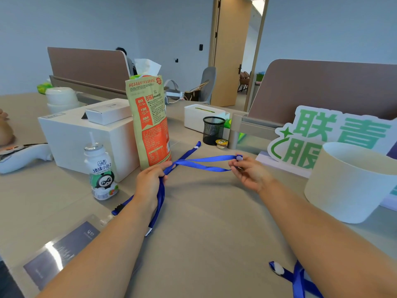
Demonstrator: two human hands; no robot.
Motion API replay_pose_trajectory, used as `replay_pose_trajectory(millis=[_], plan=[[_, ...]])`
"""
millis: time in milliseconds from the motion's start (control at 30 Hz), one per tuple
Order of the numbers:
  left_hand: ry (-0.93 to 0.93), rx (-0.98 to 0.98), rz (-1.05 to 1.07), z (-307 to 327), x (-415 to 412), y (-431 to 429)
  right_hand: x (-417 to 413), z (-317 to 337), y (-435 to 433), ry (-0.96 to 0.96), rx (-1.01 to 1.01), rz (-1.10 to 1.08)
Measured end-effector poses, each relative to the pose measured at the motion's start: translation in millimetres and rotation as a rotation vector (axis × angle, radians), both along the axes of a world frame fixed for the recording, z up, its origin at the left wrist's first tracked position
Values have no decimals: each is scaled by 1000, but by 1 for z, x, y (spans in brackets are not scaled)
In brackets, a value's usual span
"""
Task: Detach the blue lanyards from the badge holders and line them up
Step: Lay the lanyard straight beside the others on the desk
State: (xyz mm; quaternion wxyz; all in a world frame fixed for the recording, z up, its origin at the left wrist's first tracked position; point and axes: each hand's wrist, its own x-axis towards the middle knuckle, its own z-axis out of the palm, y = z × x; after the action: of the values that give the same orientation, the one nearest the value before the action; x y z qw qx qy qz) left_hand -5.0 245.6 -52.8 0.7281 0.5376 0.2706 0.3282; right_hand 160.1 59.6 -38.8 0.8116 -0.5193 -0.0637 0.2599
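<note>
Looking down at the tan table (206, 222), I see closest to me a loose blue ribbon lanyard with a white clip (298, 278). It lies flat by the right arm, and nothing is touching it. On the near left lies a see-through plastic badge holder with a dark card inside (62, 248). A short blue strap with a black clip (117, 209) sits at its top corner, but the left arm hides part of it, so I cannot tell if they are joined.

A bit further out are both hands. The left hand (150, 179) has its fingers curled tight around a long blue ribbon lanyard (202, 162). One part of the ribbon hangs down from this hand to the table. The right hand (249, 173) pinches the other end of the ribbon between its fingertips, right by a small round grey button (239, 157). The ribbon is held up off the table between the two hands.

Just left of the left hand stands a small white drink bottle with a panda picture (102, 171). Behind it are a tall tan and orange snack bag (150, 123) and a big white box (86, 134). On the right are a round cream tub (352, 181) and a white sign with green letters (335, 136). Further back stands a black mesh pen cup (213, 130).
</note>
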Motion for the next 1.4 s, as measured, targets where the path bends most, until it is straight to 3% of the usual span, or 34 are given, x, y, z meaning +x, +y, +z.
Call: replay_pose_trajectory(millis=[200, 567, 800, 1133, 1233, 1400], plan=[[8, 15, -32, 1, -1, -1, 6, -6, 1, -88, -57, -100], [141, 189, -117, 1, -1, -6, 17, -5, 8, 100, 126, -208], [150, 214, -325, 4, -4, -8, 24, -1, 16, 212, 311, -279], [330, 379, -533, 5, -3, -8, 35, -2, 28, 14, 4, -293], [392, 405, -559, 8, -2, -2, 36, -3, 43, -68, -178, -237], [521, 525, -550, 10, -4, 7, 51, -8, 74, -99, -260, -198]])
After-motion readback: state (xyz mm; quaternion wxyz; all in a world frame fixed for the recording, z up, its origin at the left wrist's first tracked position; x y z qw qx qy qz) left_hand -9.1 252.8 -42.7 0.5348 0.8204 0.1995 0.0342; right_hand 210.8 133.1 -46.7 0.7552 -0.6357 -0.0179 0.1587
